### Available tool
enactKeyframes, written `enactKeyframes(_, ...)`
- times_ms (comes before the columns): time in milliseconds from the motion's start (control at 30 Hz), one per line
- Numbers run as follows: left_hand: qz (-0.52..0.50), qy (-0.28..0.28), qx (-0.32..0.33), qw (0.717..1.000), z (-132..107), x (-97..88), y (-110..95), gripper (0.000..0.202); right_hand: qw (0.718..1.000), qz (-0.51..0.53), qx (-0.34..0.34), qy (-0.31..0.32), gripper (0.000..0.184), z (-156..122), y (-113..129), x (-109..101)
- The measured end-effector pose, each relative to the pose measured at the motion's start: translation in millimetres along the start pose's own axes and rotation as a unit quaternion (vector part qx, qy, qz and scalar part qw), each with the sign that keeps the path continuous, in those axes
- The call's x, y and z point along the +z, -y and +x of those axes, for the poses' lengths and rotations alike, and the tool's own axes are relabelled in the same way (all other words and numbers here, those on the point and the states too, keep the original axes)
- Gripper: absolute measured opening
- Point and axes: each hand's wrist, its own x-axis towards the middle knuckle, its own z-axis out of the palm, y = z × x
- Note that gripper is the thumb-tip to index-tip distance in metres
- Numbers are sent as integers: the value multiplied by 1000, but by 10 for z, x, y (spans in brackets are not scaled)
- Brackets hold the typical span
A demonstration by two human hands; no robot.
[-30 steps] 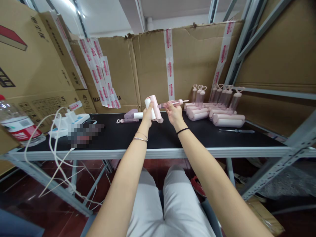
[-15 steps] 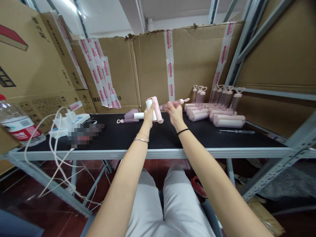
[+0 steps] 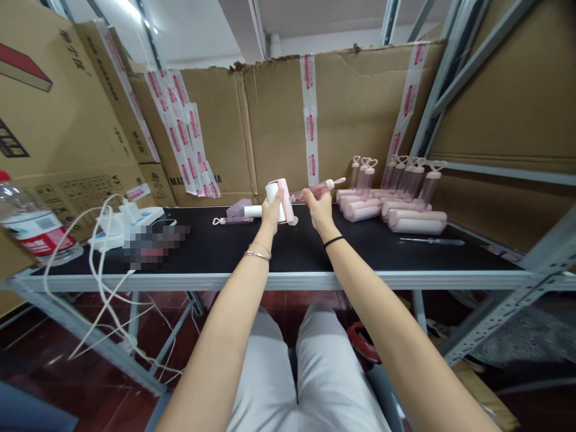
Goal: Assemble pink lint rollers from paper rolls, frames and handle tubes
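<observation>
My left hand (image 3: 270,211) is closed around a lint roller head, a white roll in a pale pink cover (image 3: 287,201), held tilted above the black tabletop. Fingers of my right hand (image 3: 318,207) wrap a clear pink handle (image 3: 321,189) that ends in a heart-shaped loop. The handle's inner end meets the side of the pink cover; whether it is seated there is too small to tell. Just left of my left hand lie a white roll (image 3: 253,211), a loose pink handle (image 3: 234,221) and a translucent pinkish cover (image 3: 238,207).
Several lint rollers (image 3: 416,219) stand with handles upright at the right, and a thin clear stick (image 3: 432,241) lies before them. To the left are a power strip (image 3: 150,215) with white cables, a blurred patch and a bottle (image 3: 40,231). Cardboard (image 3: 270,126) walls the back.
Both hands stay nearly in place with the roller head and handle. My right hand has shifted very slightly left, and its grip on the handle has turned a little.
</observation>
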Motion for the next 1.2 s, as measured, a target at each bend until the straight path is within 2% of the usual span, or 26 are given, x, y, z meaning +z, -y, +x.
enactKeyframes(367, 11, 4, 23, 1000, -15, -14, 6, 60, 1000, 8, 20, 13, 36, -40, -28, 16)
enactKeyframes(567, 43, -15, 43, 998, -23, -17, -7, 57, 999, -25, 17, 30, 38, -64, -33, 30)
enactKeyframes(867, -10, -14, 43, 999, -39, 11, -22, 58, 998, 32, 53, 21, 44, -66, -38, 64)
enactKeyframes(1100, -45, 21, 31, 998, -92, 54, -64, 51, 994, 59, 75, 59, 31, -87, 34, 81)
enactKeyframes(1200, -25, 17, 33, 999, -74, 59, -28, 50, 992, 78, 90, 33, 26, -93, 55, 99)
